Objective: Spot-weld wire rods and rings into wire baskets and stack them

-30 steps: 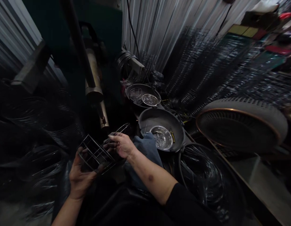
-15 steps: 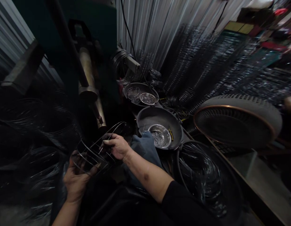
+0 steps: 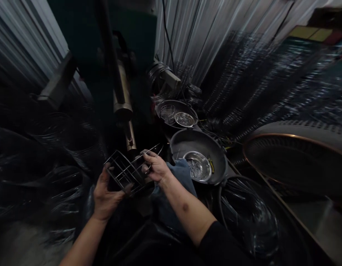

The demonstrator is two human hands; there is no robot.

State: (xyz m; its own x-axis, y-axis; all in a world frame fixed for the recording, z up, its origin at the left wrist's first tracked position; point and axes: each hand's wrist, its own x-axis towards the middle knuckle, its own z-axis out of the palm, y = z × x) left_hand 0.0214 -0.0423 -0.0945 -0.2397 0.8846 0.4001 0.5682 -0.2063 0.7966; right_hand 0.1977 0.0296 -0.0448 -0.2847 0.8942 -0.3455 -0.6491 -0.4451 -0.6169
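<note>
Far to the left, dark coils of wire point(image 3: 68, 147) are heaped on the floor beside a corrugated metal wall point(image 3: 29, 33). Next along, the person's left hand point(image 3: 106, 195) is half open, its fingers spread as it cradles the near end of a wire frame point(image 3: 123, 171) from below. The frame sits between both hands, out in front of the person's lap and tilted. Its far end is gripped by the right hand point(image 3: 156, 166), whose fingers curl around the thin rods. Just behind the frame stands a green machine with a brass cylinder point(image 3: 123, 92). Further right, a blue denim cloth point(image 3: 182, 177) lies beside a big grey pan point(image 3: 198, 142) holding a steel bowl point(image 3: 197, 166) of wire pieces. Another pan point(image 3: 178, 107) sits behind it. Black wire hoops point(image 3: 248, 218) lean below, and a large round wire-faced cover point(image 3: 298, 162) lies at the far right.
</note>
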